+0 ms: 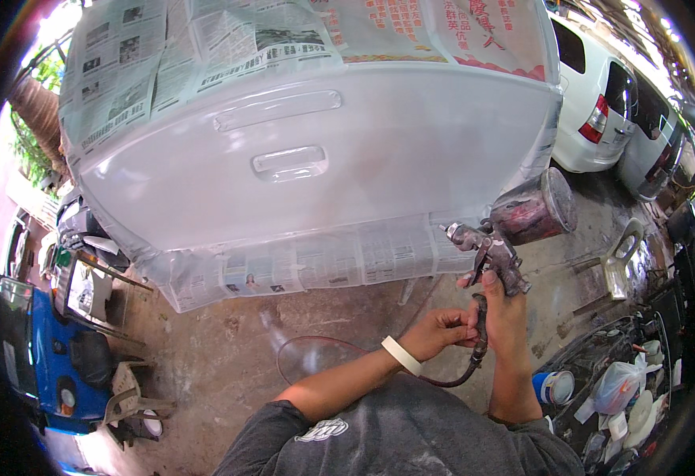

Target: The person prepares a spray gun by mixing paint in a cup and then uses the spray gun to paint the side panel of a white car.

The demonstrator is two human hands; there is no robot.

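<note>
My right hand grips a paint-stained spray gun by its handle. A large reddish, paint-smeared cup is tilted at the gun's upper right, and the nozzle points left. With fingers pinched together, my left hand holds the dark air hose just under the gun; the exact fingertip contact is partly hidden. Ahead stands a vehicle's rear panel, coated whitish grey, with a recessed handle area. Masking newspaper covers the part above it, and more paper runs along the lower edge.
The hose loops over the concrete floor. At right are a white van, a chair, a blue-and-white can and a cluttered surface holding a plastic bag. A blue vehicle stands left beside another chair.
</note>
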